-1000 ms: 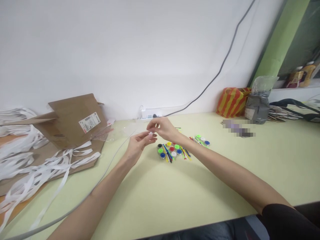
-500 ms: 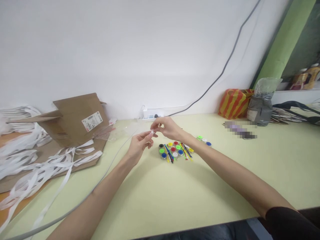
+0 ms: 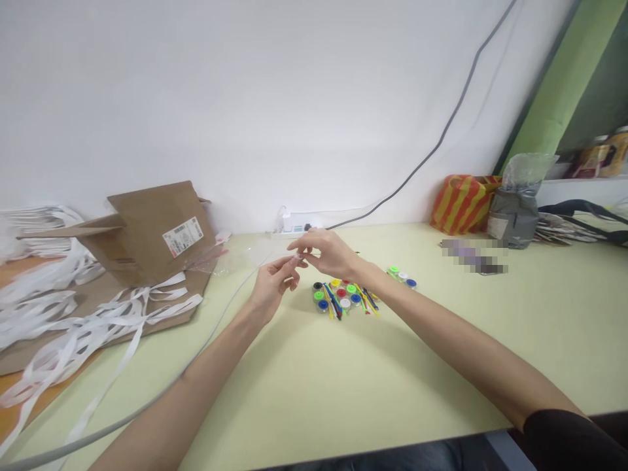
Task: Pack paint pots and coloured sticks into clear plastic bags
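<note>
A small pale piece, whitish and slightly translucent, sits between the two hands just above the table, near the middle of the frame. Only a sliver of it shows past the fingers, so its shape is hard to make out. The left hand comes in from the lower left, its thumb and forefinger closed on the piece. The right hand comes in from the lower right, its fingertips reaching left to meet the piece from above; whether they clamp it too is hidden.

More of the piece showed in the earlier frame, where it sat plainly between the fingertips. Now the right fingers cover most of it, and the whole scene sits slightly further left.

Which way the piece points and how its long axis lies cannot be told.

Just below the hands lie coloured caps mixed with thin coloured ties. To the left, clear film lies by a cardboard sheet, with white straps spread at the lower left.
</note>
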A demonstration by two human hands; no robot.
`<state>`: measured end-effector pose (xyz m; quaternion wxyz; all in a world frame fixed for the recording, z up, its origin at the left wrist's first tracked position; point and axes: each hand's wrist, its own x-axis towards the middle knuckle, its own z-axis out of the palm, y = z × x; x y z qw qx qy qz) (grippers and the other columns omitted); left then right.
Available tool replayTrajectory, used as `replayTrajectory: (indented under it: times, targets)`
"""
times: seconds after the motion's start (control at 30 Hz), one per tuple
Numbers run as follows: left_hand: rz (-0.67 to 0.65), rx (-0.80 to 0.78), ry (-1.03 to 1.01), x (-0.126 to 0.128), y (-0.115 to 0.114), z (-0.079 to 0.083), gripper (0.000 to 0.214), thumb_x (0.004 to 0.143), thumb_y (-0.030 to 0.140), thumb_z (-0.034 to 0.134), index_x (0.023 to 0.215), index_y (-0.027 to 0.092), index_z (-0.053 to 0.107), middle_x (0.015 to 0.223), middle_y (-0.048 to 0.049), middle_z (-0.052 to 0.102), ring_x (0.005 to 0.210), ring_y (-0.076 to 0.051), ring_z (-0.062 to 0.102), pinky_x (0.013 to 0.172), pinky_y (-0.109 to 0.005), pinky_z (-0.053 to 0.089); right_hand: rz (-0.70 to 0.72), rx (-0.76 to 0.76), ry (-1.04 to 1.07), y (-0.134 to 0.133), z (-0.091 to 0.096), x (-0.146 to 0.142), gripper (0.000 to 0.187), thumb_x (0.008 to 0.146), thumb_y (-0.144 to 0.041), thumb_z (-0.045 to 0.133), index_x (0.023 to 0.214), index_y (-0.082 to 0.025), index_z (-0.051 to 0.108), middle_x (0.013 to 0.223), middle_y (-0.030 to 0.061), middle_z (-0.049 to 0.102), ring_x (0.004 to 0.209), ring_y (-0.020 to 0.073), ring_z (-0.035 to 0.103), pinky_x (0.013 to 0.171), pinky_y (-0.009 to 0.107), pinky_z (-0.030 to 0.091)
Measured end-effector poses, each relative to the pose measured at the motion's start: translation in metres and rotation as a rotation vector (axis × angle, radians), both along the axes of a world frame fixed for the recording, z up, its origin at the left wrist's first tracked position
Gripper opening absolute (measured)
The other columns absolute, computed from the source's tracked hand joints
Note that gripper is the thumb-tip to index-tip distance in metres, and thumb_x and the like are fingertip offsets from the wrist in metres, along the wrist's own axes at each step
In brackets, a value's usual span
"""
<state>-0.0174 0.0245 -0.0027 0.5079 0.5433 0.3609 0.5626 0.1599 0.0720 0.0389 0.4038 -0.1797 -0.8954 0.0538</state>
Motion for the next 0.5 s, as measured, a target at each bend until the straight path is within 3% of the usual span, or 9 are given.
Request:
replayTrajectory:
  times: [0.23,0.37,0.5]
  targets:
    - [0.009,-0.065,-0.097,0.001,0.002,-0.001,0.036,0.074,0.046,0.081,0.094,0.017,0.077,0.102,-0.0085,0.070,0.061,-0.008,0.049,0.053,-0.024,0.036,0.086,0.061,-0.145,-0.006,0.008,0.007,0.042,0.085,-0.010,0.059,0.127,-0.016,0.059,0.108,0.0090,0.067,0.099,0.0207,0.057,0.090,0.035,0.044]
    - [-0.026,-0.066,-0.119,0.000,0.001,0.001,0.029,0.074,0.042,0.082,0.087,0.016,0.075,0.091,-0.0061,0.066,0.067,-0.010,0.050,0.053,-0.023,0.037,-0.064,0.212,-0.212,-0.005,-0.001,-0.004,0.028,0.093,-0.012,0.051,0.120,-0.016,0.061,0.105,0.0102,0.063,0.099,0.0214,0.054,0.086,0.034,0.038]
    - [-0.076,-0.057,-0.122,-0.002,0.001,0.003,0.024,0.077,0.039,0.080,0.083,0.017,0.073,0.086,-0.0050,0.061,0.076,-0.014,0.053,0.058,-0.024,0.042,-0.142,0.316,-0.254,-0.004,-0.008,-0.011,0.027,0.095,-0.007,0.045,0.116,-0.016,0.060,0.102,0.0088,0.062,0.095,0.0198,0.054,0.083,0.032,0.031]
